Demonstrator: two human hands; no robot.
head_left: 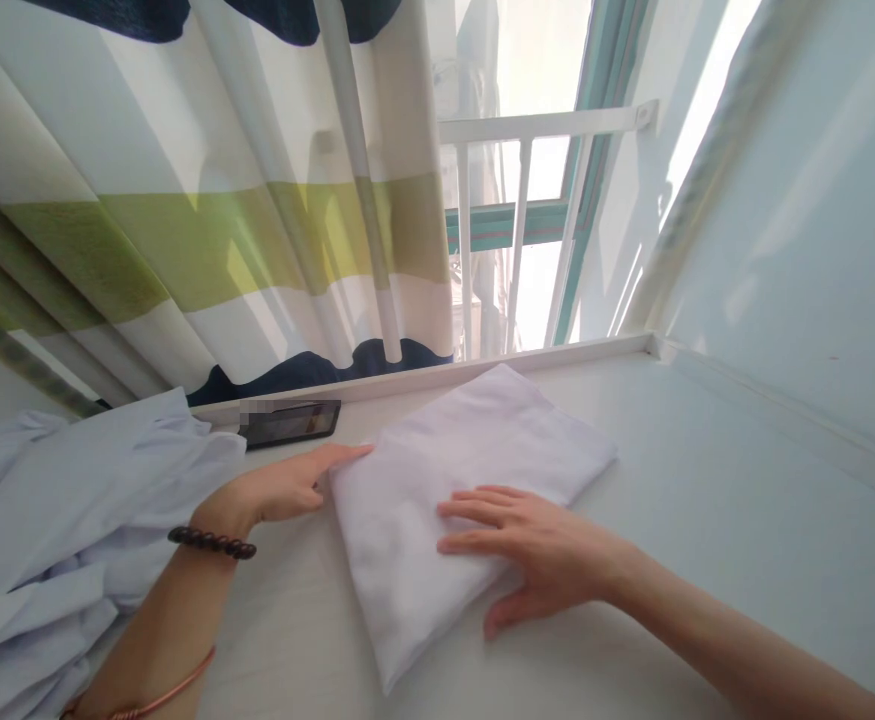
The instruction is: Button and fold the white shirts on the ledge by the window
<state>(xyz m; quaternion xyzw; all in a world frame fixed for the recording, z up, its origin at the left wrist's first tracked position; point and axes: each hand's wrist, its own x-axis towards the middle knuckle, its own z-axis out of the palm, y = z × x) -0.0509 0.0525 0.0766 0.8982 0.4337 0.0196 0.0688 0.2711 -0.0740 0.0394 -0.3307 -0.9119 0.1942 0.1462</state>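
A folded white cloth (437, 420), roughly rectangular, lies flat at a slant on the white surface in the middle of the view. My right hand (534, 550) rests on its right part, fingers spread over the fabric, with the thumb reaching past the lower edge. At the cloth's upper left corner is my left hand (279, 490). Its index finger points outward and touches the corner, while the other fingers are partly hidden beneath the hand. Dark beads circle the left wrist.
Crumpled white fabric (39, 530) is heaped at the left. A black phone (294, 424) lies by the back ledge (422, 377). Behind hang a white, green and navy curtain (272, 230) and a white railing (534, 128) at the window. A pale wall (804, 250) bounds the right side.
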